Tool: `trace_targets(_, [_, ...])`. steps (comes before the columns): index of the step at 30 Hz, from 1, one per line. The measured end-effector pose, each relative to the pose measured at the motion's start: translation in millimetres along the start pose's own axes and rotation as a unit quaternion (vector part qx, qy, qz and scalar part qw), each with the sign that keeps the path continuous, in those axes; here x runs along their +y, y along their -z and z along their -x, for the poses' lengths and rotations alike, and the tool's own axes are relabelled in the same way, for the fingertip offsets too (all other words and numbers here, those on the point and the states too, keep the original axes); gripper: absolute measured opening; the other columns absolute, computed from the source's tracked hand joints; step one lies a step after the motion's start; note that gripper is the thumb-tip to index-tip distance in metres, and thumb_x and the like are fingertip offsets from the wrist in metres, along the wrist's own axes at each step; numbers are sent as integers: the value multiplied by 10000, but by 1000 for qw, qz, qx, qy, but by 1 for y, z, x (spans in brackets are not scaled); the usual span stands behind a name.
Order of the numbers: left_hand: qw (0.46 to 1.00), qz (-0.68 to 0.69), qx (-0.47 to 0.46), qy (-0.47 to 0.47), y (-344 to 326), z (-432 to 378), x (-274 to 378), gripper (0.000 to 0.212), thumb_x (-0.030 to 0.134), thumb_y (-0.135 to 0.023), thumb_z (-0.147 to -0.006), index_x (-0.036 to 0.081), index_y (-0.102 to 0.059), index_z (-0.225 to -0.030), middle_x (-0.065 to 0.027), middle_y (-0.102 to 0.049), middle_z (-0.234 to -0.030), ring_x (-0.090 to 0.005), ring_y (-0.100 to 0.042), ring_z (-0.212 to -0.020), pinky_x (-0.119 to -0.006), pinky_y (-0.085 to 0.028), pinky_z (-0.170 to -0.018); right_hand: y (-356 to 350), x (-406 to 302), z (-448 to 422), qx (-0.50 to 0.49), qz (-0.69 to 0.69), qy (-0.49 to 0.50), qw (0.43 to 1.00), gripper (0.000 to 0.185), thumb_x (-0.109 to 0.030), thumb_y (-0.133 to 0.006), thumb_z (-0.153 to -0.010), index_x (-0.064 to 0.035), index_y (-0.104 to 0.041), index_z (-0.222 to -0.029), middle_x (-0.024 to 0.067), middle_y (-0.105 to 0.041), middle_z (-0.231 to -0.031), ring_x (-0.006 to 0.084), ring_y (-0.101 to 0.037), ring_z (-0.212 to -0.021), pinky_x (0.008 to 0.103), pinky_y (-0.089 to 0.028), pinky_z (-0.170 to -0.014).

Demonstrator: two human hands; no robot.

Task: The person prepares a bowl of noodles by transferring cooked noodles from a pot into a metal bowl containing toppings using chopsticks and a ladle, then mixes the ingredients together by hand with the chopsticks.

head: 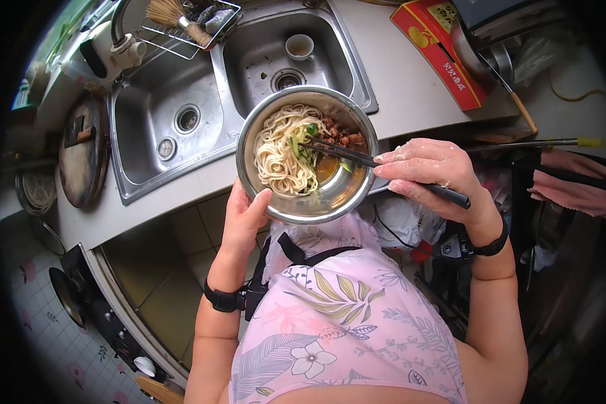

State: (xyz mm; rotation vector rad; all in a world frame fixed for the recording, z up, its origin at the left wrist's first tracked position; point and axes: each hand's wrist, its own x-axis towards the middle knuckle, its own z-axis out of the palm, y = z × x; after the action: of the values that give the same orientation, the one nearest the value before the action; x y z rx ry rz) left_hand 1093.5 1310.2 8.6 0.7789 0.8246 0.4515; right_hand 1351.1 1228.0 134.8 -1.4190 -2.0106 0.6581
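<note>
My left hand (pixel 247 209) grips the near left rim of a stainless steel bowl (pixel 351 194), thumb over the edge. Inside the bowl lie pale noodles (pixel 278 174) on the left, green vegetable pieces (pixel 311 130) in the middle, and chopped brown meat (pixel 351 139) at the far right, with some brownish liquid. In my right hand (pixel 429 174) is a pair of dark chopsticks (pixel 353 156), reaching over the right rim with the tips at the greens and noodles. White and pinkish residue clings to my right fingers.
Beyond the bowl is a double steel sink (pixel 217 101) with a white cup (pixel 299 47) in it. A wire rack (pixel 182 50) holds a brush (pixel 169 15). A round wooden board (pixel 83 169) leans at left. A red box (pixel 442 60) and metal pan (pixel 477 55) rest on the right counter.
</note>
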Motion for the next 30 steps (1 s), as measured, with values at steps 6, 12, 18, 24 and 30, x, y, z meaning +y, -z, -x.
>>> trace_targets(6, [1000, 7, 1, -25, 15, 12, -6, 400, 52, -464, -839, -1, -311, -1205, -93, -509, -1049, -114, -564, -802, -228, -507, -564, -47, 0, -17, 46, -75, -32, 996, 128, -46, -587, -763, 14, -600, -875, 130, -603, -807, 261, -585, -729, 307, -466, -633])
trace_targets(12, [999, -18, 34, -21, 40, 20, -10, 397, 53, -485, -818, 9, -354, -1191, -64, -515, -1034, -37, -504, -701, -127, -327, -434, -52, -26, -2, 24, -136, -101, 985, 162, -105, -568, -791, 23, -607, -881, 135, -595, -748, 244, -576, -674, 308, -452, -606])
trace_targets(18, [999, -23, 33, -31, 52, 27, -11, 384, 56, -485, -820, 17, -364, -1183, -54, -520, -1016, -3, -451, -621, -125, -262, -396, -63, -32, 31, 64, -222, -140, 963, 200, -118, -582, -787, 22, -622, -924, 215, -472, -1146, 286, -529, -1009, 318, -417, -863])
trace_targets(24, [998, 0, 43, -48, 51, 35, -8, 394, 46, -480, -824, 4, -344, -1191, -86, -507, -1067, -89, -531, -818, -179, -438, -576, -102, -24, 39, 137, -123, -162, 969, 188, -62, -530, -817, 39, -596, -961, 203, -533, -1066, 260, -559, -961, 299, -434, -819])
trace_targets(30, [998, 20, 26, -60, 52, 36, -16, 415, 22, -472, -825, -5, -318, -1210, -101, -468, -1144, -145, -487, -1001, -262, -416, -828, -135, -7, 10, 247, -420, -248, 837, 283, -161, -487, -880, 94, -555, -982, 137, -593, -940, 202, -605, -860, 239, -475, -746])
